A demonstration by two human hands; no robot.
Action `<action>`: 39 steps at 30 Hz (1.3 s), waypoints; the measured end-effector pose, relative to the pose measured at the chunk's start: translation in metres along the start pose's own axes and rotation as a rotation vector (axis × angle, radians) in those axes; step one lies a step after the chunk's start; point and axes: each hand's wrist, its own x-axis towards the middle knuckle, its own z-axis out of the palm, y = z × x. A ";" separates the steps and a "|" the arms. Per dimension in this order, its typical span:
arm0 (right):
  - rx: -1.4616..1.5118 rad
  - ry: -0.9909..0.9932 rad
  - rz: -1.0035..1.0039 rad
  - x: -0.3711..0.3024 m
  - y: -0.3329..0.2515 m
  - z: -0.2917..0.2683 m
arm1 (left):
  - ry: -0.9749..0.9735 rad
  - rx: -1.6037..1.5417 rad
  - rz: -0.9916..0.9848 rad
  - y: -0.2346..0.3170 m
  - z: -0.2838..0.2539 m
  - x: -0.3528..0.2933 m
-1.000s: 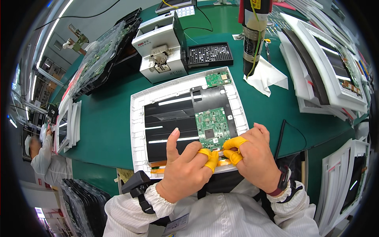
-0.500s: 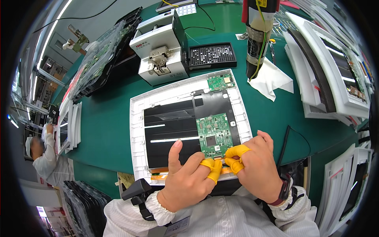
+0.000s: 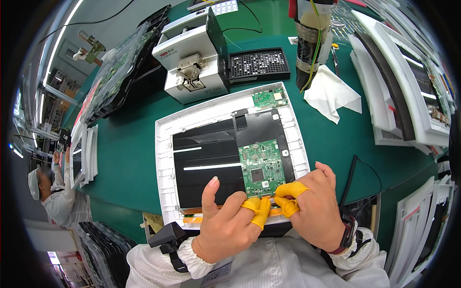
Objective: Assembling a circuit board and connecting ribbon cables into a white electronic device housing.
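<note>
A white plastic display housing (image 3: 163, 168) lies face down on the green table, with a black panel (image 3: 206, 180) inside. On its right part sits a green circuit board (image 3: 259, 163). An orange flat ribbon cable (image 3: 193, 219) runs along the housing's near edge and up to the board's lower edge. My left hand (image 3: 233, 223) pinches at that edge, two fingertips in yellow finger cots closed on the cable and one bare finger raised. My right hand (image 3: 312, 209) pinches just beside it, also in yellow cots. The fingertips hide most of the connection.
A white bench machine (image 3: 194, 57) and a black tray of small parts (image 3: 259, 65) stand behind the housing. A white cloth (image 3: 333, 93) lies by a taped upright tool (image 3: 309, 53). White panels (image 3: 384, 91) are stacked at right. A co-worker (image 3: 57, 197) sits far left.
The view has shifted slightly, and the housing appears a little lower and larger. Both hands stay at the board's lower edge, with small shifts of the fingertips.
</note>
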 end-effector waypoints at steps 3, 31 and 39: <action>-0.009 0.001 -0.028 -0.002 0.002 0.001 | -0.061 -0.011 0.008 0.000 -0.008 0.001; -0.083 -0.204 -0.219 -0.001 0.012 -0.015 | -0.084 -0.029 0.008 -0.001 -0.008 -0.002; -0.104 -0.172 -0.231 -0.001 0.012 -0.013 | -0.075 -0.013 0.017 0.000 -0.007 -0.002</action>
